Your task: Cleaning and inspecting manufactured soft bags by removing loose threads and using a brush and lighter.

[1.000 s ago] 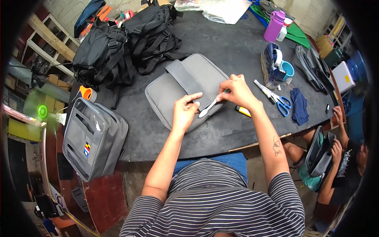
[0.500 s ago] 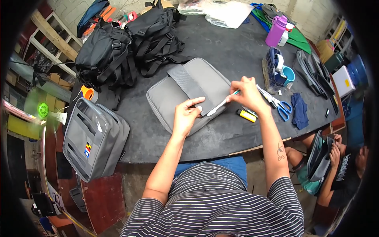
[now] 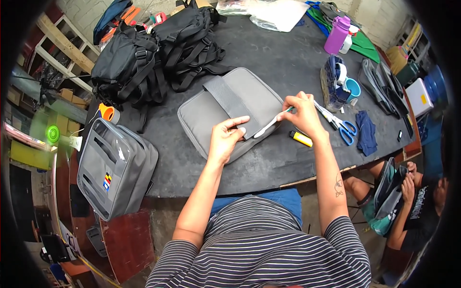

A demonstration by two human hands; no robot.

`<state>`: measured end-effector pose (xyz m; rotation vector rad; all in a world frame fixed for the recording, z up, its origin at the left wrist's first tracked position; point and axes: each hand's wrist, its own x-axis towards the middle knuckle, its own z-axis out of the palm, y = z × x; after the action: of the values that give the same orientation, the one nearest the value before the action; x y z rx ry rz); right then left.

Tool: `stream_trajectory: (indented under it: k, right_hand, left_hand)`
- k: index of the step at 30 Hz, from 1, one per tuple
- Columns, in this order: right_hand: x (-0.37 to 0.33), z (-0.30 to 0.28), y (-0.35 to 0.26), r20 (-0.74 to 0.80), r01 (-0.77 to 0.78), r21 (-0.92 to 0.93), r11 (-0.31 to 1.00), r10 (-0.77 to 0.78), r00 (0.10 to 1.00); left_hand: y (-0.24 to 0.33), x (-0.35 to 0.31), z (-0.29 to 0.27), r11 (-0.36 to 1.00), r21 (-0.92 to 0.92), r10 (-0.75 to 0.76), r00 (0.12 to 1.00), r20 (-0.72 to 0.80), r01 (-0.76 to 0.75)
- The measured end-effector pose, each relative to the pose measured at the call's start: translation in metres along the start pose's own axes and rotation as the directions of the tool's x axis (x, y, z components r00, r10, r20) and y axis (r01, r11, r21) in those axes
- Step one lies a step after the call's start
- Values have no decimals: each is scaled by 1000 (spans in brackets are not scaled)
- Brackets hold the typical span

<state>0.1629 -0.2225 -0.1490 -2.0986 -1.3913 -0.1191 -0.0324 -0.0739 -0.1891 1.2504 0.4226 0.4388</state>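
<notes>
A grey fabric bag point(image 3: 254, 91) with a rounded outline lies flat before me, a wide dark grey strap point(image 3: 224, 99) running across its top. My left hand point(image 3: 224, 143) is at its near edge, the thumb pressed by the strap's end and the index finger reaching over the strap. The other left fingers are mostly hidden. My right hand point(image 3: 302, 113) pinches a slim toothbrush-shaped tool point(image 3: 265, 127) with a white end and a teal shaft. Its white end lies along the bag's near right edge, close to my left thumb.
Black strapped bags point(image 3: 187, 43) lie at the back left. A grey bag with a clear window point(image 3: 113, 168) stands at the left edge. On the right are blue-handled scissors point(image 3: 346, 132), a yellow lighter point(image 3: 301, 138), a dark blue cloth point(image 3: 366, 133) and a purple bottle point(image 3: 337, 36). Another person's hands point(image 3: 409, 185) hold a grey item.
The grey bag has shifted very slightly, its right corner further right. My right hand and the white-ended tool have moved a little to the right. My left hand stays almost where it was.
</notes>
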Motion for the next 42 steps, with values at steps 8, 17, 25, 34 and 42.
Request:
stream_trajectory:
  k: [8,17,25,34,42]
  right_hand:
    - [-10,5,18,-3,-164,-22,986,164,986]
    - [-12,7,20,-45,-133,17,991,134,990]
    - [-25,8,38,-161,-175,32,984,178,971]
    - [-74,1,52,-105,-221,676,703,389,915]
    - [-45,-9,31,-118,-170,518,838,267,957]
  left_hand:
    - [-3,2,4,1000,11,-20,999,-43,21]
    - [1,1,4,1000,-28,-12,999,-45,11]
    - [5,-1,5,998,-47,-51,998,-38,49]
    - [2,4,3,874,455,192,981,-7,-168]
    - [-1,9,2,991,126,56,986,-158,-36]
